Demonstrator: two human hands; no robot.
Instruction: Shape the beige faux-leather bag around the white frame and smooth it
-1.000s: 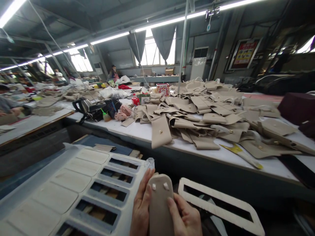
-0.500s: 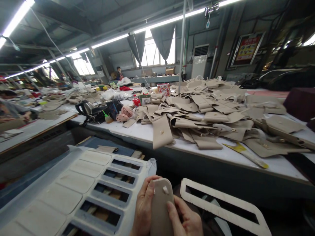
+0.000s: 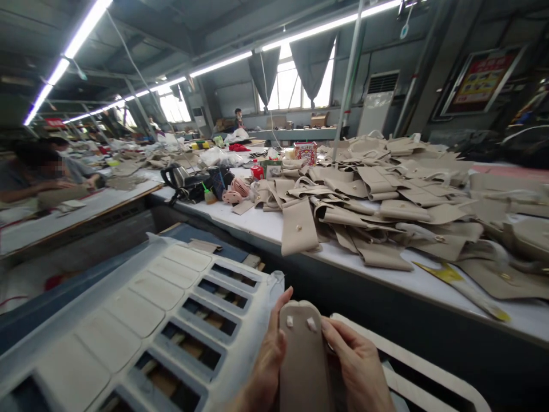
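Both my hands hold one beige leather flap piece (image 3: pixel 302 360) upright at the bottom centre. It has a rounded top and two small pale tabs near that end. My left hand (image 3: pixel 268 366) grips its left edge, fingers closed along it. On the right edge, my right hand (image 3: pixel 360 366) pinches it with thumb and fingers. Just left of my hands lies a white plastic template tray (image 3: pixel 171 326) with rounded slots, several filled with beige pieces and several open.
A long white table (image 3: pixel 274 229) carries a big heap of beige leather pieces (image 3: pixel 377 194), a kettle (image 3: pixel 175 174), a pink fan and a red box. A white frame (image 3: pixel 429 380) lies by my right hand. A person sits at the left table (image 3: pixel 64 209); another stands far back.
The view has swung to the left and my hands with the flap sit further right in it. My right fingers have slid up its edge. The grip is unchanged.
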